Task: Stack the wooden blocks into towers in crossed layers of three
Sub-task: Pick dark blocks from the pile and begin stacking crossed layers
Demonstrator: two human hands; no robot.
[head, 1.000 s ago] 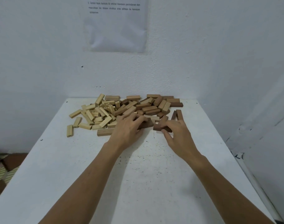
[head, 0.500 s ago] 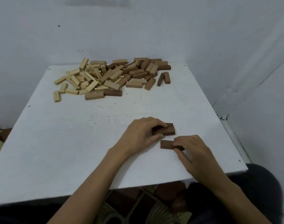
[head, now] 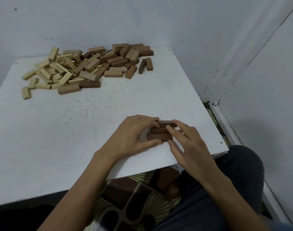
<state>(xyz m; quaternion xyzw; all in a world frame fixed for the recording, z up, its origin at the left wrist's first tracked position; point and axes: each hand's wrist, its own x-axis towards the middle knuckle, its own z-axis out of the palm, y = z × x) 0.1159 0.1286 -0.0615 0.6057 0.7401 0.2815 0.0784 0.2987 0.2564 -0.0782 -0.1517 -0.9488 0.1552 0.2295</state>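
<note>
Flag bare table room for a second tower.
Free: table band between the block pile and the dark blocks; near-left stretch beside the left hand. Crowded: far edge under the pile; near-right corner around those blocks and right hand.

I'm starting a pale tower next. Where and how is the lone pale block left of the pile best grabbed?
Take the lone pale block at mid-length, thumb and finger on its two long sides, coming from above. It lies apart from the pile, so both sides look free.
</note>
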